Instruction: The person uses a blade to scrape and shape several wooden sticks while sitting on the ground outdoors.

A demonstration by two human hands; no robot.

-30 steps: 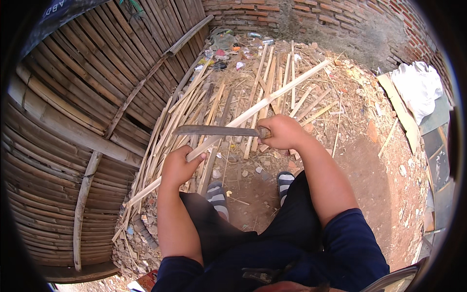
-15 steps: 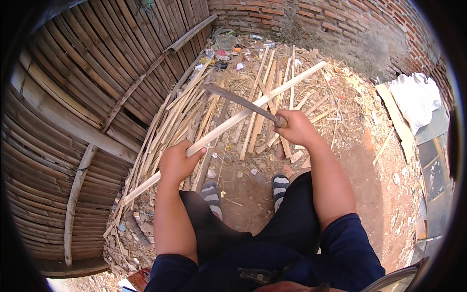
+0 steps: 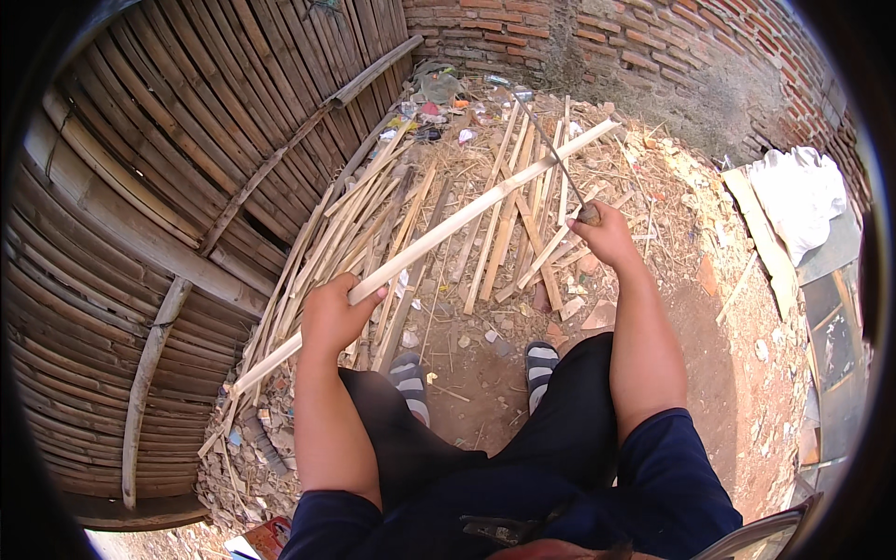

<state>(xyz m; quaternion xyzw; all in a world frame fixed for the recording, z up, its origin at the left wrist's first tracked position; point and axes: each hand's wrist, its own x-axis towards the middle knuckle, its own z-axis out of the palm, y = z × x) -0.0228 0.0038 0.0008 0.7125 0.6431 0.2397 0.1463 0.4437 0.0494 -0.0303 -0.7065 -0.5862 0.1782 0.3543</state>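
Left hand grips pale strip; right hand holds knife.
Left fingers wrap the strip; right fingers curl round the brown handle. Strip long, straight, runs diagonally above loose sticks; thin dark blade crosses its far half, contact unclear. Crumpled white sack at right, contents hidden. Rough brick wall behind, ribbed bamboo wall left.

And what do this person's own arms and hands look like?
Short, dark navy sleeves leave the forearms bare. The left hand and right hand wear no gloves, and no watch or bracelet shows.
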